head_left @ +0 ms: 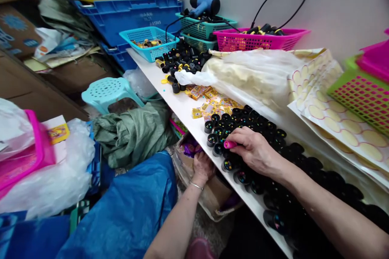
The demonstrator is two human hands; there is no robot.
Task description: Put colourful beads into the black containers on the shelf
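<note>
My right hand [253, 150] rests over a crowd of small black round cups [240, 129] on the white table [185, 109]. Its fingers pinch a small pink piece [230, 144] above the cups. My left hand [203, 166], with a thin bracelet on the wrist, reaches down below the table edge into a cardboard box [215, 194] holding purple bags. Its fingers are hidden inside the box. Yellow packets [212, 103] lie just beyond the cups.
A clear bag of pale discs [258, 73] and sticker sheets [334, 117] lie on the table's right. Baskets stand behind: teal [148, 42], pink [258, 39], green [361, 93]. A teal stool [107, 91], green sack [133, 131] and blue plastic [130, 214] fill the floor.
</note>
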